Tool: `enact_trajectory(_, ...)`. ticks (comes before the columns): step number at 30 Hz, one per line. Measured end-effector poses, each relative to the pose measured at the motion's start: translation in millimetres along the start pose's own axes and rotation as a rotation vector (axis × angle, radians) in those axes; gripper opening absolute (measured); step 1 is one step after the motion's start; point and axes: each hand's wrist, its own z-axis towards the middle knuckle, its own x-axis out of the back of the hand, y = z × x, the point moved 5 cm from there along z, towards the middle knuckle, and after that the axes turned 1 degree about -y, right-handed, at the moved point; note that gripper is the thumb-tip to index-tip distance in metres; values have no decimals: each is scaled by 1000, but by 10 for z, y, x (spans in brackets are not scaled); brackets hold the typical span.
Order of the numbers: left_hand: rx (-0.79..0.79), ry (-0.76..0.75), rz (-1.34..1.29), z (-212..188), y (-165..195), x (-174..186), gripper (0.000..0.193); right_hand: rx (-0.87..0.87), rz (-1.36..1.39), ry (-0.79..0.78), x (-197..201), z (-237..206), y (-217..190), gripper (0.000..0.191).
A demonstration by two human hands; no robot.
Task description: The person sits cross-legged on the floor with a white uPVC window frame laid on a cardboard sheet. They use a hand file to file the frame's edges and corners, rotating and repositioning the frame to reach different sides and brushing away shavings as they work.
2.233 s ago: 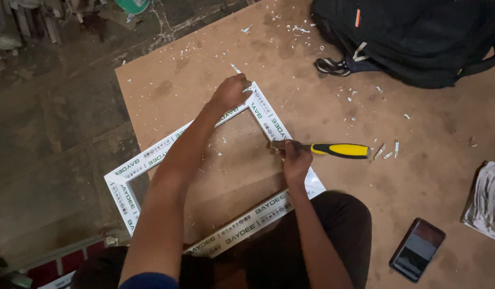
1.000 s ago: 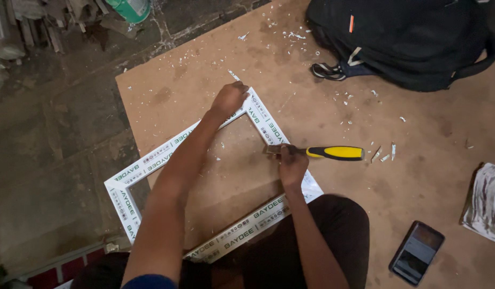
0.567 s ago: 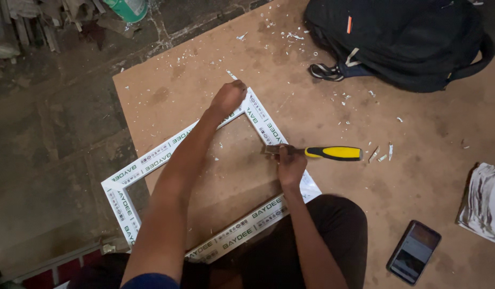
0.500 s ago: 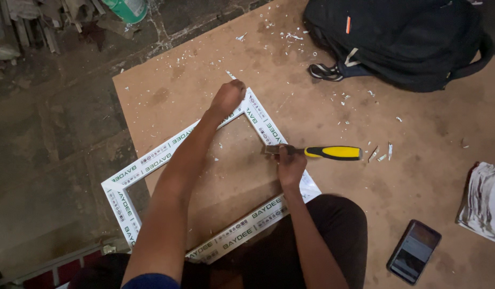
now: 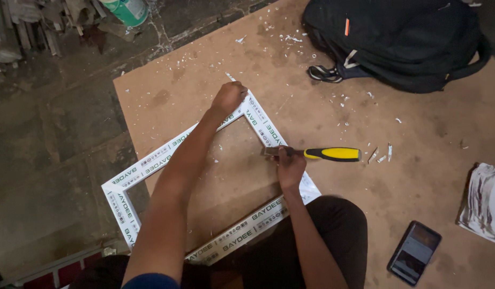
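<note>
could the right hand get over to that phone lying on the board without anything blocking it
Probably yes. The right hand grips a yellow-handled chisel at the white frame; the phone lies to its right on bare board, nothing between, though the hand is occupied.

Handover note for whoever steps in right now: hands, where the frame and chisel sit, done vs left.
Left hand: fist pressed on the far corner of the white frame, pinning it to the brown board.
Right hand: gripping the yellow-and-black chisel near its blade end, blade at the frame's right side bar.
Frame lies flat, its left end overhanging the board.
Done: white shavings scattered over the board suggest some trimming.
Left: cannot tell how much; the chisel is on the right bar.
Nearby: black backpack, phone.
</note>
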Motion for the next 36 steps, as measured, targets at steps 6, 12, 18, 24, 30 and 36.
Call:
enact_trajectory(6,-38,-48,-46,78,22,36,13,70,-177,-2,28,4,-11,24)
enact_trajectory(12,-8,-78,-34,119,68,36,11,77,-139,-4,24,-9,14,23)
enact_trajectory(18,-2,-25,114,148,52,-76,14,87,-121,15,23,-12,-9,22)
enact_trajectory(24,260,118,80,111,-25,-72,11,49,-5,-10,30,0,-3,22)
enact_trajectory(30,87,121,-216,-88,70,64,15,104,-260,5,25,13,45,24)
enact_trajectory(36,161,241,-241,-28,103,97,10,77,-187,-4,17,16,70,24)
